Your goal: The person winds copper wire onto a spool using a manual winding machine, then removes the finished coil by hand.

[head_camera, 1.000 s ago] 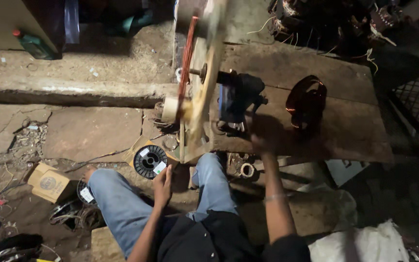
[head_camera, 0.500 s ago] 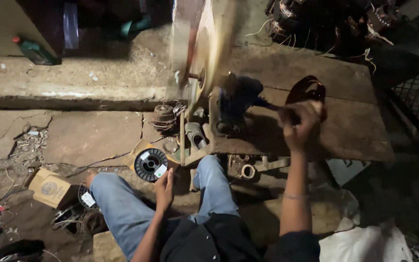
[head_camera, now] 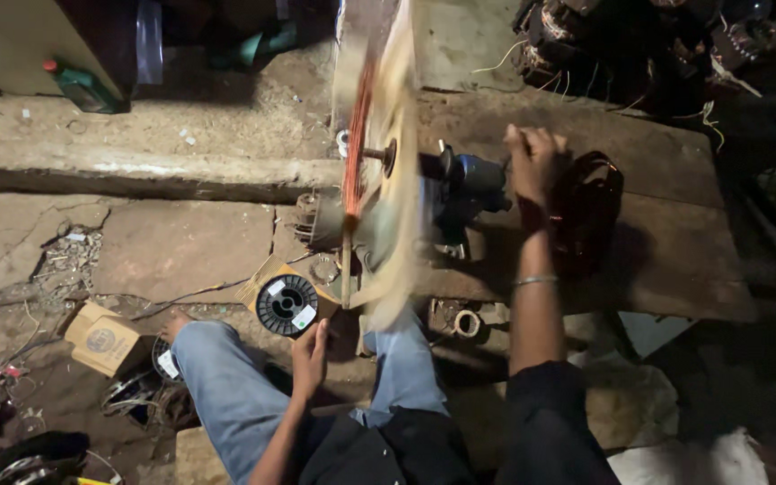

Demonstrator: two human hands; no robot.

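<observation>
While the blurred wooden winding wheel with orange copper wire point(head_camera: 379, 180) spins on the worn wooden desk point(head_camera: 666, 260), its crank is clenched by the right hand point(head_camera: 533, 162); the left hand point(head_camera: 309, 357), grip unclear, is held near the black wire spool point(head_camera: 286, 304).

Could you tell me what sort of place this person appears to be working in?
Probably a small motor-rewinding workshop with a dirt floor: a hand-cranked winding machine carrying copper wire stands on a wooden bench, a wire spool lies below, and wound stators are heaped behind.
</observation>
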